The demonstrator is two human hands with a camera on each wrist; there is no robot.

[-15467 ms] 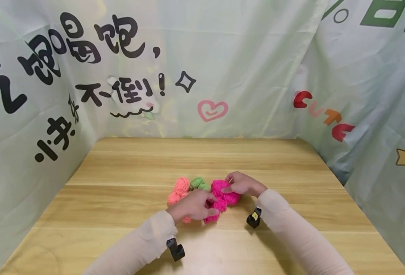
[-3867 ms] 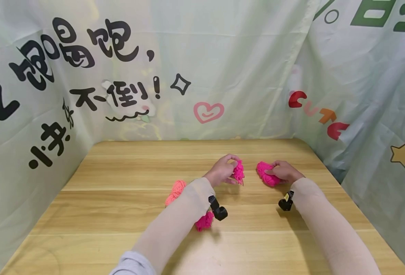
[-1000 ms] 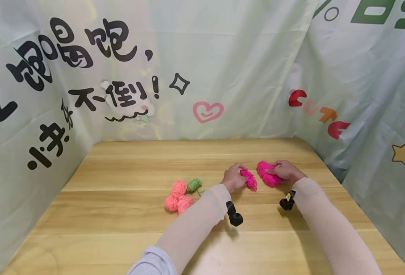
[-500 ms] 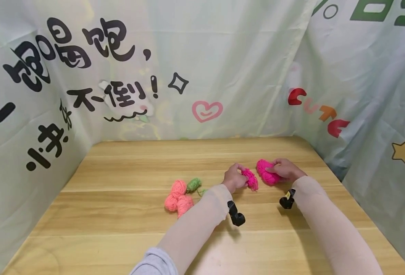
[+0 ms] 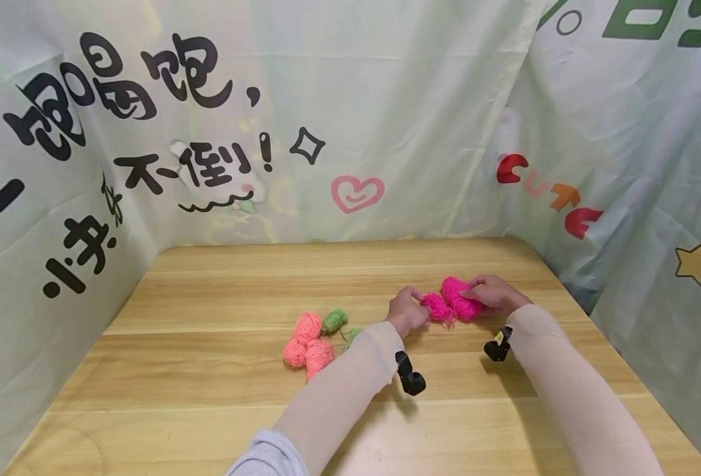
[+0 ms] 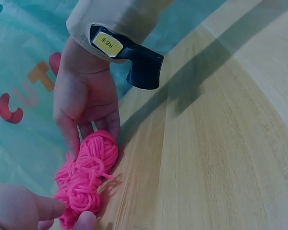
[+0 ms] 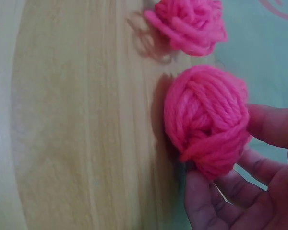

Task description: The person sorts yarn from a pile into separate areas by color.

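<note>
My left hand (image 5: 406, 311) pinches a small hot-pink ball of yarn (image 5: 438, 308) with a few loose strands, between thumb and fingers in the left wrist view. Just right of it, my right hand (image 5: 495, 294) grips a larger, neatly wound hot-pink ball of yarn (image 5: 463, 303) from its right side. In the right wrist view the thumb and fingers curve around this larger ball (image 7: 206, 117). A narrow gap separates it there from the small looser ball (image 7: 194, 24). In the head view the two pink balls overlap, low over the wooden table.
Left of my left forearm lie several coral yarn balls (image 5: 308, 340) in a cluster and green yarn (image 5: 334, 321), partly covered by the sleeve. The wooden table (image 5: 178, 396) is bordered by printed curtains (image 5: 433, 132) at the back and sides.
The small pink ball has come right, closing the gap to the larger one. Over the longer span, both pink balls have moved right, away from the coral and green yarn.
</note>
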